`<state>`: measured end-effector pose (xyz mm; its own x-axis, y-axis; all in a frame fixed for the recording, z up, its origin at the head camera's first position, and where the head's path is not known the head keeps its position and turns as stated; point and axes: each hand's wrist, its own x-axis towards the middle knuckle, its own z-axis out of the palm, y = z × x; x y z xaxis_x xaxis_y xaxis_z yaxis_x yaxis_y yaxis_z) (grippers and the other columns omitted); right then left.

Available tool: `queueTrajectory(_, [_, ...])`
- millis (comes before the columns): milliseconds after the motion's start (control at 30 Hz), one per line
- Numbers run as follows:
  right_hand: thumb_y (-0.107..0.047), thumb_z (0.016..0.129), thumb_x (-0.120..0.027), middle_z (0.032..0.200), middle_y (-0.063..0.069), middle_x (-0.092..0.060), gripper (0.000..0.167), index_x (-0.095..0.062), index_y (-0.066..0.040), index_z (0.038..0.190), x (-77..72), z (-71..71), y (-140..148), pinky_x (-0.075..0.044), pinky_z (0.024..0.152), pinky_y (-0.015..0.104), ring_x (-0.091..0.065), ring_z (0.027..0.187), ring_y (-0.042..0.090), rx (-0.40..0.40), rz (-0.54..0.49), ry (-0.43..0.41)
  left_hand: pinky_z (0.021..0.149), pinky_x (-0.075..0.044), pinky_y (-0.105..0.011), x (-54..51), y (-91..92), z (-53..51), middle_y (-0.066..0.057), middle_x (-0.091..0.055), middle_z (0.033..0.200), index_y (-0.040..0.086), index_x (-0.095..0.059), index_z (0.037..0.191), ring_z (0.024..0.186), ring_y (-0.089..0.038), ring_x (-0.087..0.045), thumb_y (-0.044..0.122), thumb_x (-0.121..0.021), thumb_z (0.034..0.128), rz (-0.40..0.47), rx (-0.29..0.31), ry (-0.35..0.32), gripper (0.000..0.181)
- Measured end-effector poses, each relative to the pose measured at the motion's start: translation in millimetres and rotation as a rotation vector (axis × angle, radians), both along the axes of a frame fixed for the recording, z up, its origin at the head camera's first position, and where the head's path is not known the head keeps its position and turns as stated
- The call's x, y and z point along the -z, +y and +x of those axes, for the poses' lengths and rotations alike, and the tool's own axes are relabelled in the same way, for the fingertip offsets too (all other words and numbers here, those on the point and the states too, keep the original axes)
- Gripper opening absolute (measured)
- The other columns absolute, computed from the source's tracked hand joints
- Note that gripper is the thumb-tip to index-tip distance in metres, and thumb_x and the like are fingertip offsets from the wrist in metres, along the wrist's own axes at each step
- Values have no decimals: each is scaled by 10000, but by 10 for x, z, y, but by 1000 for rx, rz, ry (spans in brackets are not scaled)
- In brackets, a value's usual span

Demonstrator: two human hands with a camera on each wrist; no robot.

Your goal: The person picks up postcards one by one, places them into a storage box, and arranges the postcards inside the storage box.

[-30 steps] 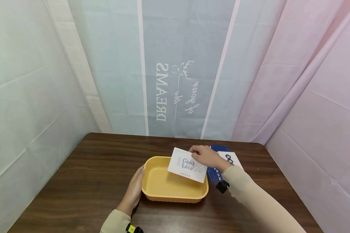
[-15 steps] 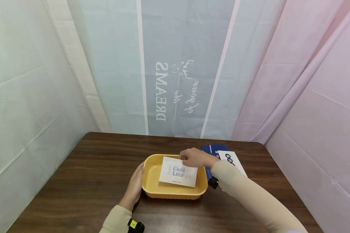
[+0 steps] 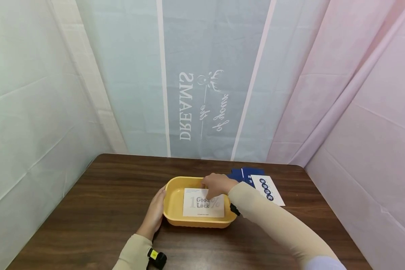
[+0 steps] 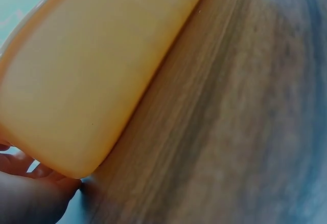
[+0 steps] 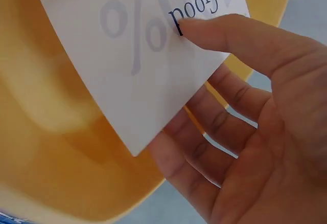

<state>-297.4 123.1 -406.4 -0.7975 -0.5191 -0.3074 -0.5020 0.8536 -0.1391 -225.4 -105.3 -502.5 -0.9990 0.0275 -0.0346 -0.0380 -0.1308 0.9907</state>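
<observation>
In the head view, a white "Good Luck" card (image 3: 199,209) is inside the yellow tray (image 3: 175,222). My right hand (image 3: 219,184) pinches the card at its back edge. The right wrist view shows the thumb of this hand (image 5: 265,111) on the printed face of the card (image 5: 127,81), with the other fingers behind it, over the yellow tray (image 5: 41,147). My left hand (image 3: 154,212) lies along the tray's left end, fingers against the outer wall. In the left wrist view, the hand (image 4: 33,193) touches a corner of the tray (image 4: 87,81).
Right of the tray, a white card with blue characters (image 3: 267,190) partly covers blue cards (image 3: 253,172) on the brown wooden table (image 3: 114,187). A lettered curtain (image 3: 206,48) hangs behind the table, and pale cloth (image 3: 374,150) hangs at the sides.
My right hand has moved left and lowered the card from above the tray's right side into it, turning it level. The left hand stays against the tray, which has shifted slightly backward.
</observation>
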Motion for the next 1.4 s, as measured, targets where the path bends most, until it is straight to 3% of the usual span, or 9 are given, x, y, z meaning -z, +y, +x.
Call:
queueTrajectory(367, [-304, 788, -867, 808, -67, -613, 233, -708, -210, 930, 229, -50, -177, -496, 634, 322, -536, 721, 124, -58, 207, 169, 1177, -216, -544, 6, -10, 5, -220, -202, 1621, -4, -220, 1577, 1470, -384, -221, 342, -269, 1119, -7, 19, -7, 577])
queueTrajectory(567, [-280, 797, -859, 731, -63, -579, 217, -665, -189, 833, 262, -35, -232, -479, 594, 314, -527, 667, 129, -37, 252, 172, 1176, -207, -558, 9, -25, 17, -247, -184, 1617, -23, -195, 1575, 1467, -410, -213, 396, -314, 1108, -5, 23, -12, 639])
queueTrajectory(767, [-292, 789, -870, 819, -61, -646, 231, -726, -183, 932, 228, 3, -258, -532, 659, 332, -580, 721, 125, -26, 276, 175, 1172, -221, -556, 16, -23, 19, -263, -191, 1610, -42, -194, 1568, 1461, -417, -228, 383, -326, 1108, 2, 21, -23, 640])
queueTrajectory(967, [-315, 785, -873, 787, -27, -627, 247, -714, -159, 892, 244, 25, -291, -533, 657, 335, -551, 685, 133, -34, 323, 207, 1174, -217, -554, 14, -29, 22, -256, -195, 1612, -40, -194, 1569, 1463, -408, -226, 372, -321, 1111, 7, 30, -20, 630])
queueTrajectory(1233, [-292, 796, -847, 793, -16, -610, 246, -715, -147, 943, 187, 23, -226, -523, 657, 339, -547, 705, 152, 10, 255, 156, 1175, -210, -556, 9, -31, 16, -257, -183, 1615, -44, -189, 1569, 1466, -412, -215, 364, -313, 1112, 4, 29, -24, 625])
queueTrajectory(1400, [-282, 850, -807, 1023, 7, -689, 330, -727, -149, 1142, -21, 40, -121, -556, 779, 382, -630, 871, 177, 62, 145, 78, 1178, -198, -552, 3, -32, 11, -253, -177, 1618, -45, -188, 1569, 1471, -408, -204, 362, -314, 1113, 1, 30, -21, 624])
